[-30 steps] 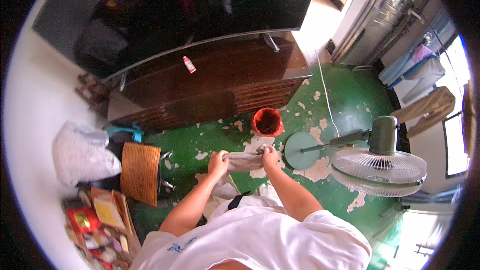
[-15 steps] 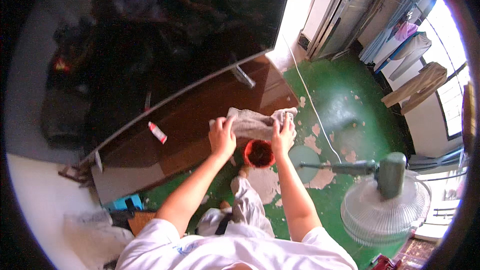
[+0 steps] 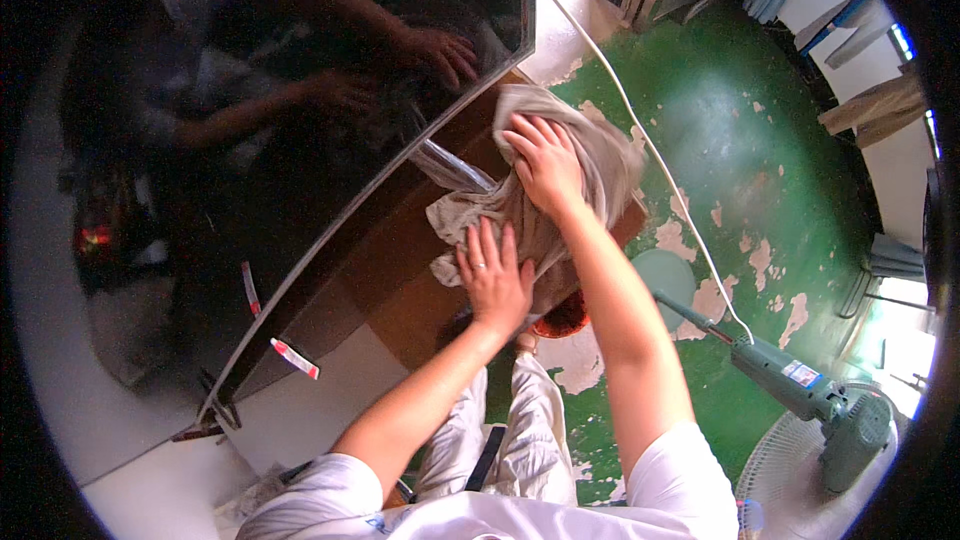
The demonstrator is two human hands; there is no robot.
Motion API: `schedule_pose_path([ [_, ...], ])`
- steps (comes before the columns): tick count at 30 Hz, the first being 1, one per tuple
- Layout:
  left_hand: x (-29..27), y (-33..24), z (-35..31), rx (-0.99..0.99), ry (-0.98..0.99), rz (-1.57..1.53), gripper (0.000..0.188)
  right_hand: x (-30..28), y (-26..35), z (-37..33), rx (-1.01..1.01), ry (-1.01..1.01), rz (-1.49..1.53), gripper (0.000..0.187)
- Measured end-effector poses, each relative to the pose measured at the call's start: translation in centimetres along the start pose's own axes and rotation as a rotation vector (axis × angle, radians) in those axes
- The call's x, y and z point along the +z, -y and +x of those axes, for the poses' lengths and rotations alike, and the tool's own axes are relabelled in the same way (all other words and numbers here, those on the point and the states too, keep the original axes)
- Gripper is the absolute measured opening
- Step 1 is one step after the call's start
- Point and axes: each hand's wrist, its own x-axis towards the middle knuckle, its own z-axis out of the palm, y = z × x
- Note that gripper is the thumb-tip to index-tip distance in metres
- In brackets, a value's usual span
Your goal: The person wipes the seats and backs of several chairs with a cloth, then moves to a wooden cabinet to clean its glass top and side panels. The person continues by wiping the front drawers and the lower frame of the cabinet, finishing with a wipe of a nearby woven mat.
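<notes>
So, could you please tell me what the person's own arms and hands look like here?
Both arms are bare below the short white sleeves of a white shirt. Neither wrist shows a watch or bracelet. The left hand is ungloved and wears a thin, pale ring; the right hand is also ungloved, with no ring visible.

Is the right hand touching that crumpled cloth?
Touching. The head view shows the right hand lying palm down on the crumpled cloth, with no gap between them.

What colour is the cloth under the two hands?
The cloth is a greyish beige, seen best in the head view.
</notes>
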Motion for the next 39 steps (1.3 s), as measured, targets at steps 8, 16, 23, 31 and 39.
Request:
schedule_pose_path([
  [8,0.6,0.5,2.8,0.179,0.046,-0.113,0.059,6.3,-0.2,6.8,-0.284,0.135,0.296,0.027],
  [16,-3.2,8.0,-4.7,0.366,0.208,-0.171,0.052,0.0,7.6,-8.1,0.099,0.046,0.039,0.048],
  [23,-4.1,18.8,-10.6,0.116,0.179,-0.096,0.056,4.1,18.8,-14.4,0.240,0.312,0.006,0.069],
  [31,-2.6,21.9,6.5,-0.182,-0.064,0.095,0.039,12.0,17.2,2.0,0.285,0.019,-0.085,0.066],
  [39,-1.9,27.9,7.9,-0.561,0.108,-0.565,0.042,22.7,17.7,10.6,0.266,-0.033,0.378,0.046],
])
